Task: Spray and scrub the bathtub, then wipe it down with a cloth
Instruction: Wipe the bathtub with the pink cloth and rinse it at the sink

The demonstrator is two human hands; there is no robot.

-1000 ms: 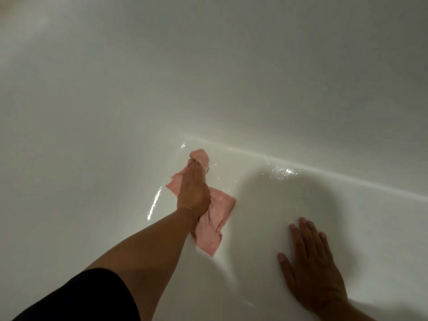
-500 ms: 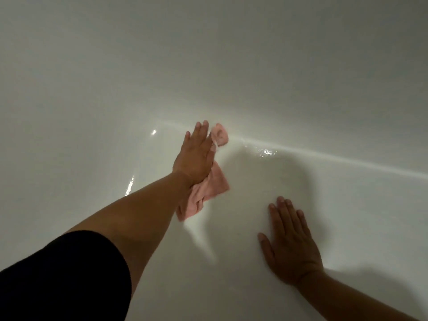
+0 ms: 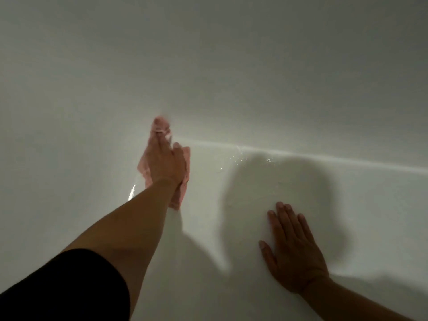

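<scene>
Stage: wipe-down, judged from the cloth being in use. No spray bottle or scrubber is in view, so spraying and scrubbing are presumably finished.

Left hand (image 3: 165, 162): flat, fingers extended, pressing the pink cloth (image 3: 179, 195) against the bathtub (image 3: 301, 77) at the crease where two faces meet. No curl round the fabric seen.

Right hand (image 3: 294, 253): at 4 o'clock of the cloth, well apart, palm down, fingers straight, braced on the tub, holding nothing.

Droplets (image 3: 240, 156) glint at 3 o'clock of the cloth, so that stretch is probably unwiped. Left to do: the wet strip, plus any surface outside the view.
</scene>
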